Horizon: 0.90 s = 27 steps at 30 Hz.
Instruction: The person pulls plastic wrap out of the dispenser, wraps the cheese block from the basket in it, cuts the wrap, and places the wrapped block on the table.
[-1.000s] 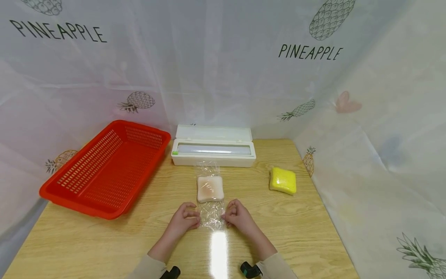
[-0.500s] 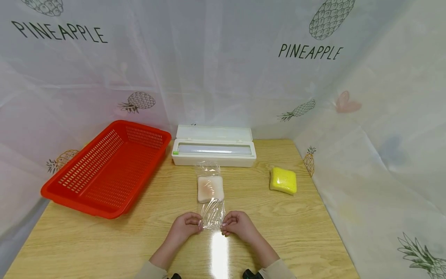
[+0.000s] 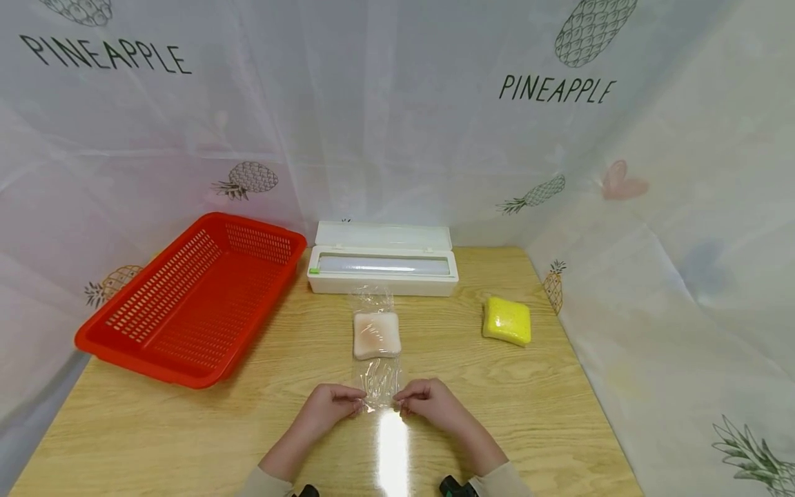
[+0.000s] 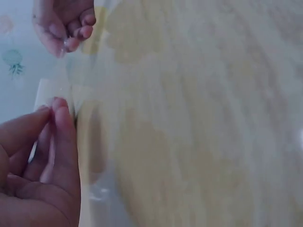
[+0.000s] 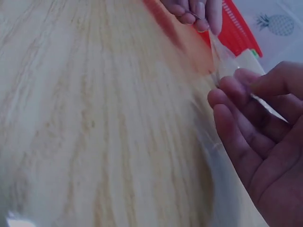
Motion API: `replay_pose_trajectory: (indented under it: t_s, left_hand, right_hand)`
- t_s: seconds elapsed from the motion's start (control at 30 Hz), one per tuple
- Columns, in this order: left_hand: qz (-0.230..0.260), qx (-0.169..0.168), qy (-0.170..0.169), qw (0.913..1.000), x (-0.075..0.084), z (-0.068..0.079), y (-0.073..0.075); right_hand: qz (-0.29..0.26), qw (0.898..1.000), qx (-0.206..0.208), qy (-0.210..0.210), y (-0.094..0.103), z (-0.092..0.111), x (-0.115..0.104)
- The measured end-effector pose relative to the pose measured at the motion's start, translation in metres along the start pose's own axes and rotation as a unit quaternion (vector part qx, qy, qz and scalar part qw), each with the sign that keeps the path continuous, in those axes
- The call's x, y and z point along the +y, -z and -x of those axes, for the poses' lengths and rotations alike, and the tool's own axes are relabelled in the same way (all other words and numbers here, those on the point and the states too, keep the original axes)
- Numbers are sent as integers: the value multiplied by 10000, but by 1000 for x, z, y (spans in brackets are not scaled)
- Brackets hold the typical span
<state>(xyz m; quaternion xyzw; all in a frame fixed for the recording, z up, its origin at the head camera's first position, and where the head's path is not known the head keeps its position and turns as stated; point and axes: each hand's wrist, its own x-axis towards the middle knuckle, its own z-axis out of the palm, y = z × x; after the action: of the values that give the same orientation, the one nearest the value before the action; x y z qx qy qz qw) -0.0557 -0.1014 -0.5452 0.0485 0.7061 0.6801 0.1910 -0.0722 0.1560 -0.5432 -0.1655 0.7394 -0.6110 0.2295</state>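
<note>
A pale, toast-like square slice [image 3: 377, 335], browned in its middle, lies on a strip of clear plastic wrap [image 3: 380, 376] on the table. The wrap reaches past it toward the box and toward the person. At the near end, my left hand [image 3: 331, 406] pinches the left corner of the wrap between thumb and forefinger. The right corner is pinched by my right hand [image 3: 431, 402]. In the left wrist view the film stretches between both hands, its near edge lifted off the wood. Part of the film is too transparent to trace.
Behind the slice stands a white wrap dispenser [image 3: 383, 284], lid raised, a roll inside. A red plastic basket [image 3: 217, 307] is at the left. To the right lies a yellow square piece in shiny film [image 3: 506, 321]. Printed curtains [image 3: 397, 138] enclose the wooden table [image 3: 528, 428].
Both hands have slid toward the person along the wrap and now pinch its near corners, with the near end drawn straighter. The slice, basket, dispenser and yellow piece stay in place.
</note>
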Motion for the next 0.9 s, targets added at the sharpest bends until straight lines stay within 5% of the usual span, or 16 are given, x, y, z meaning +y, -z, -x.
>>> replay_pose_trajectory:
  t_s: [0.2, 0.4, 0.67, 0.9]
  left_hand:
    - [-416, -89, -232, 9988, 11, -1, 7]
    - [-698, 215, -321, 9968, 23, -5, 9]
    - [-584, 907, -370, 9935, 39, -26, 7]
    - [-771, 1515, -543, 9839, 51, -45, 8]
  right_hand:
    - [400, 9982, -101, 432, 5, 6, -32]
    - [1000, 9921, 548, 519, 2, 3, -54]
    - [300, 9832, 1779, 265, 2, -17, -64]
    - [41, 9761, 2119, 473, 6, -38, -67]
